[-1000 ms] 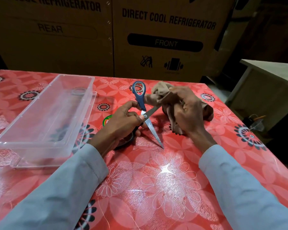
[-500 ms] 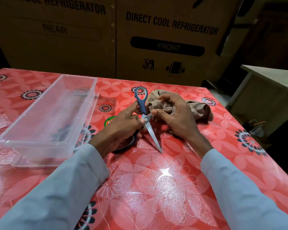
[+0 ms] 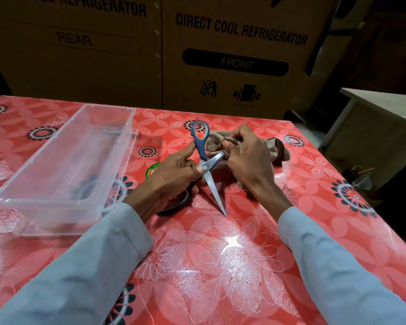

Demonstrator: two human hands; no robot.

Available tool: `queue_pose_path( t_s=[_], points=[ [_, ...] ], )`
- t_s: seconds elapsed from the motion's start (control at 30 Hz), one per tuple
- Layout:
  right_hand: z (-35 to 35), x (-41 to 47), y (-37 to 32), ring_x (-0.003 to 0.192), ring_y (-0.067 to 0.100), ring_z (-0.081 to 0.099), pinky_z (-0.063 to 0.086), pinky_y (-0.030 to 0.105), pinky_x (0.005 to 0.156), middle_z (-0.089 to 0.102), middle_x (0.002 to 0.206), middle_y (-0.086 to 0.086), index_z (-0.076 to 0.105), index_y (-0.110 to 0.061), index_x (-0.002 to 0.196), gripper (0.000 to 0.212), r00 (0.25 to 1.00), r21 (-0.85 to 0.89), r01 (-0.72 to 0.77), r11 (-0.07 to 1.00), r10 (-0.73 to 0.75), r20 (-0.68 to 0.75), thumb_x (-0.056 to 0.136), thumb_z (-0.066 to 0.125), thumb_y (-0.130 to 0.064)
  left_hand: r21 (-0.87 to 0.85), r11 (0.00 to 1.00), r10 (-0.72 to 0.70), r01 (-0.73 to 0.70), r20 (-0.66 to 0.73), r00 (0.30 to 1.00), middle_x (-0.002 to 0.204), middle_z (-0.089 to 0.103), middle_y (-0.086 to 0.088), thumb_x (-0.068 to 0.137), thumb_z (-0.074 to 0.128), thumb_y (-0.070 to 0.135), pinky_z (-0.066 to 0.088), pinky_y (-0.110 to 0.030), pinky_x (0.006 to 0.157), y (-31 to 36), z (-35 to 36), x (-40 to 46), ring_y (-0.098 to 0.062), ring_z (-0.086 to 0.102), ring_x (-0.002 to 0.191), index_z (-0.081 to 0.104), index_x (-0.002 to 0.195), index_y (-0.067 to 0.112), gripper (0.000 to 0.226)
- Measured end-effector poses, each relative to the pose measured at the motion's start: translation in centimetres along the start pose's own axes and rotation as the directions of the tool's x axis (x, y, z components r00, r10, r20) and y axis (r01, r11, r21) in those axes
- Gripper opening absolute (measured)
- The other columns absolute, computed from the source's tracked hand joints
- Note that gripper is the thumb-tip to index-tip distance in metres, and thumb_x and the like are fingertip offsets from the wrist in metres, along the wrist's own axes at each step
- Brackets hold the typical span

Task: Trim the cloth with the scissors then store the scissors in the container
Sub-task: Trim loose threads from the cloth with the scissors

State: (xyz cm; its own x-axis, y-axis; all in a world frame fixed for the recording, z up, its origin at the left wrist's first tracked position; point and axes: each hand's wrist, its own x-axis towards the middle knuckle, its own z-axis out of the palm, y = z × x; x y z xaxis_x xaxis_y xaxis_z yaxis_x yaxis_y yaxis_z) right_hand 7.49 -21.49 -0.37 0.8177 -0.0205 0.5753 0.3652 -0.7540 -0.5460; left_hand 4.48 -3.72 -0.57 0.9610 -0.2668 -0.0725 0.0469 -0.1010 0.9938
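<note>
Blue-handled scissors (image 3: 201,146) stand spread wide at the table's middle, one blade tip down on the red tablecloth, the other blade reaching right to the beige cloth (image 3: 275,150). My left hand (image 3: 174,178) grips the scissors near the pivot, thumb against the upper handle. My right hand (image 3: 249,158) pinches a fold of the cloth beside the upper blade, and the rest of the cloth lies bunched behind it. A clear plastic container (image 3: 45,200) with nothing in it sits at the left.
The table (image 3: 220,266) wears a glossy red flowered cover. Big cardboard refrigerator boxes (image 3: 232,55) rise right behind its far edge. A pale side table (image 3: 380,127) stands beyond the right edge. A round green sticker (image 3: 154,170) shows by my left hand.
My right hand let the bunched cloth settle on the table and now pinches one fold at the blade. The scissors stayed spread, their tip on the table.
</note>
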Motion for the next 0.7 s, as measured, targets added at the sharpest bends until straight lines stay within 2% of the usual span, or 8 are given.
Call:
queue_pose_path(
  t_s=[0.17, 0.23, 0.3, 0.4, 0.5, 0.57, 0.63, 0.7],
  points=[
    [-0.1, -0.2, 0.9, 0.076, 0.029, 0.069, 0.051, 0.036, 0.059, 0.073, 0.089, 0.005, 0.061, -0.011, 0.103, 0.012, 0.972, -0.135, -0.002, 0.991, -0.03, -0.232, 0.098, 0.061, -0.022, -0.027, 1.0, -0.003, 0.003, -0.033, 0.999, 0.067, 0.051, -0.004, 0.095, 0.049, -0.004, 0.045, -0.042, 0.063, -0.1, 0.4, 0.1, -0.015, 0.056, 0.048, 0.019, 0.154, 0.033, 0.076],
    [-0.8, 0.0, 1.3, 0.083, 0.03, 0.069, 0.051, 0.032, 0.066, 0.072, 0.098, 0.006, 0.066, -0.012, 0.103, 0.014, 0.938, -0.192, 0.004, 0.981, -0.07, -0.341, 0.096, 0.064, -0.023, -0.047, 0.999, -0.01, 0.008, -0.044, 0.999, 0.062, 0.054, 0.0, 0.095, 0.049, -0.005, 0.047, -0.041, 0.061, -0.2, 0.4, 0.2, -0.016, 0.057, 0.049, 0.018, 0.154, 0.032, 0.076],
    [-1.5, -0.1, 1.4, 0.093, 0.031, 0.064, 0.04, 0.025, 0.077, 0.07, 0.102, 0.006, 0.07, -0.013, 0.1, 0.013, 0.912, -0.258, 0.037, 0.966, -0.138, -0.386, 0.092, 0.068, -0.022, -0.059, 0.998, -0.02, 0.017, -0.058, 0.998, 0.061, 0.054, 0.0, 0.095, 0.051, -0.003, 0.049, -0.041, 0.062, -0.3, 0.4, 0.2, -0.017, 0.057, 0.051, 0.019, 0.154, 0.032, 0.076],
    [-1.4, -0.9, 0.8, 0.099, 0.036, 0.057, 0.035, 0.025, 0.084, 0.069, 0.102, 0.008, 0.075, -0.016, 0.097, 0.013, 0.909, -0.327, 0.179, 0.928, -0.283, -0.307, 0.089, 0.071, -0.025, -0.05, 0.999, -0.015, 0.012, -0.067, 0.998, 0.065, 0.051, -0.002, 0.095, 0.053, -0.001, 0.049, -0.041, 0.063, -0.2, 0.4, 0.3, -0.017, 0.058, 0.052, 0.019, 0.154, 0.033, 0.076],
    [0.1, -2.2, -0.3, 0.099, 0.033, 0.057, 0.041, 0.033, 0.089, 0.068, 0.1, 0.008, 0.077, -0.012, 0.098, 0.02, 0.934, -0.27, 0.32, 0.908, -0.35, -0.07, 0.094, 0.067, -0.029, -0.05, 0.999, 0.009, -0.013, -0.076, 0.997, 0.064, 0.047, -0.003, 0.094, 0.054, -0.002, 0.045, -0.041, 0.063, -0.3, 0.3, 0.2, -0.018, 0.057, 0.049, 0.022, 0.153, 0.034, 0.076],
    [0.7, -2.7, -1.0, 0.104, 0.029, 0.057, 0.04, 0.025, 0.091, 0.068, 0.103, 0.007, 0.077, -0.009, 0.102, 0.021, 0.937, -0.227, 0.346, 0.91, -0.347, 0.035, 0.096, 0.064, -0.025, -0.06, 0.998, 0.023, -0.028, -0.082, 0.996, 0.063, 0.044, -0.004, 0.093, 0.053, -0.004, 0.046, -0.036, 0.059, -0.2, 0.2, 0.1, -0.018, 0.056, 0.048, 0.025, 0.152, 0.035, 0.076],
    [0.7, -2.8, -1.2, 0.103, 0.023, 0.056, 0.035, 0.016, 0.086, 0.068, 0.102, 0.007, 0.078, -0.008, 0.101, 0.017, 0.947, -0.18, 0.322, 0.93, -0.317, 0.053, 0.094, 0.067, -0.018, -0.069, 0.997, 0.028, -0.034, -0.081, 0.996, 0.061, 0.046, -0.004, 0.093, 0.053, -0.005, 0.046, -0.03, 0.053, -0.2, 0.1, 0.1, -0.019, 0.056, 0.05, 0.027, 0.151, 0.035, 0.075],
    [0.4, -2.6, -1.1, 0.098, 0.02, 0.055, 0.037, 0.018, 0.083, 0.066, 0.098, 0.004, 0.079, -0.008, 0.095, 0.011, 0.966, -0.13, 0.259, 0.957, -0.255, 0.052, 0.089, 0.071, -0.014, -0.089, 0.996, 0.018, -0.023, -0.064, 0.998, 0.057, 0.051, 0.0, 0.092, 0.054, -0.006, 0.048, -0.029, 0.05, -0.3, 0.1, 0.2, -0.019, 0.057, 0.051, 0.026, 0.152, 0.033, 0.076]
  ],
)
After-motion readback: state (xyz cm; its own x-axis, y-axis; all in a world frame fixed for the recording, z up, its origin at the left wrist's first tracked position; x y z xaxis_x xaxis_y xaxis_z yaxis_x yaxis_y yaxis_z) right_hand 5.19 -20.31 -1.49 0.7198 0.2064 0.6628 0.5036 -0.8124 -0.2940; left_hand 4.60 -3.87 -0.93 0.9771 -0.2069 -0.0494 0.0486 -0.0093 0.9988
